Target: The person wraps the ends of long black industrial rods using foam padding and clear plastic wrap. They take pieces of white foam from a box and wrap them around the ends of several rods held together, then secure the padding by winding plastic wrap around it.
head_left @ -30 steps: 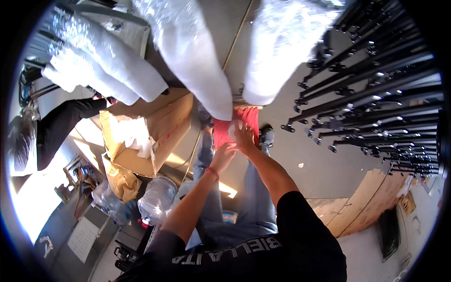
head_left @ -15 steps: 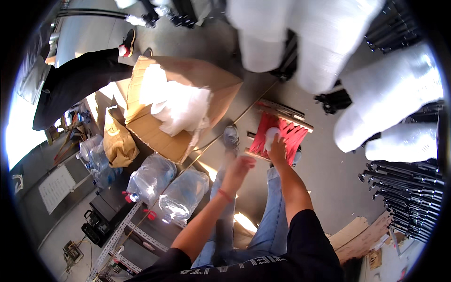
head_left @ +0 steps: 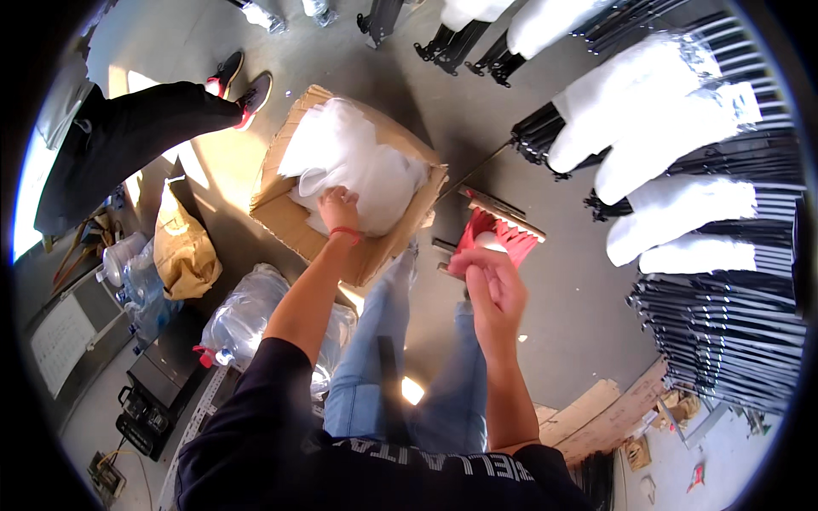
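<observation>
The left hand (head_left: pixel 338 209) reaches into the open cardboard box (head_left: pixel 285 223) on the floor, fingers curled down on the white plastic-wrapped stuffing (head_left: pixel 349 170) near the box's near edge. The right hand (head_left: pixel 492 285) is raised beside the red rack (head_left: pixel 503 237), fingers pinched shut on a small white piece (head_left: pixel 487 243) at its top.
</observation>
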Demonstrator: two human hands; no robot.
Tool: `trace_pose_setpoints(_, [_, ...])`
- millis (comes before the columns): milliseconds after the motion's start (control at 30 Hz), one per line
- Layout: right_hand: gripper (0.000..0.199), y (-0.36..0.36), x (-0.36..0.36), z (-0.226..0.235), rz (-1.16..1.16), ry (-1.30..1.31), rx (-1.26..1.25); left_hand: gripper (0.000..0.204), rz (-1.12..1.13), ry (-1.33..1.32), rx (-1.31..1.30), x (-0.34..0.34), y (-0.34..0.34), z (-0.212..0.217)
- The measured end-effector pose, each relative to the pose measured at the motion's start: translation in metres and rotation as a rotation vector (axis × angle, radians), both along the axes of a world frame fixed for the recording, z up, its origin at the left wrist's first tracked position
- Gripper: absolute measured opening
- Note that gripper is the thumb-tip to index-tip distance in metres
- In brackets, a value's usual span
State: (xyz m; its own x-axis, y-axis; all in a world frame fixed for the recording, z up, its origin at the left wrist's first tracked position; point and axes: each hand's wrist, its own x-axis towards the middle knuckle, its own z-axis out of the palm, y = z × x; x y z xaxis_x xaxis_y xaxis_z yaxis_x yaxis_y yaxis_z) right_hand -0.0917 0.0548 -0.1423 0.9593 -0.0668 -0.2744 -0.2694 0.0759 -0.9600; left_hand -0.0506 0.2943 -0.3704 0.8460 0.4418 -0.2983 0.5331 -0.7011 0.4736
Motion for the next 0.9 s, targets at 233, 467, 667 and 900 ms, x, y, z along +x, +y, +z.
trace_pose_setpoints(233, [0.006,0.009,0.033,0.223,0.051,-0.752,0.330,0.018,-0.498,-0.241,-0.580,0.002,-0.047,0.210])
trace_pose_setpoints(467, [0.020,-0.010,-0.054,0.366,-0.228,-1.106,0.357,0.031,-1.045,-0.506,-0.970,-0.044,-0.106,0.448])
trace_pose_setpoints(667, [0.020,-0.023,-0.137,0.438,-0.293,-1.245,0.178,0.029,-1.199,-0.843,-0.883,-0.066,-0.107,0.595])
trace_pose_setpoints(900, [0.020,-0.057,-0.187,0.473,-0.341,-1.323,0.067,0.030,-1.525,-0.760,-0.640,-0.079,-0.091,0.664])
